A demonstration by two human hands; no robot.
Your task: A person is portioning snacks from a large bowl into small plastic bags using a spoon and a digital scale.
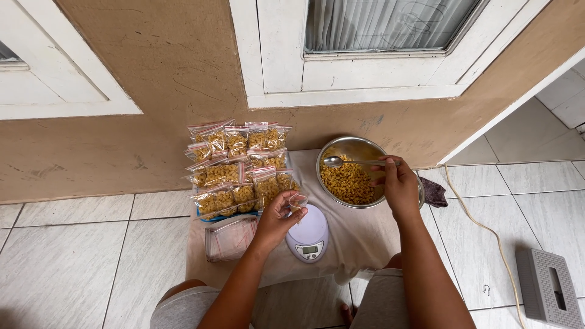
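Note:
My left hand holds a small clear zip bag open just above a round white kitchen scale; a little yellow snack shows inside the bag. My right hand grips the handle of a metal spoon whose bowl hovers over a steel bowl filled with yellow curled snack pieces. Both the bowl and the scale rest on a beige cloth spread on the tiled floor.
Several filled zip bags are stacked against the wall to the left. A pile of empty bags lies beside the scale. A dark rag, a cream cord and a grey tissue box sit to the right.

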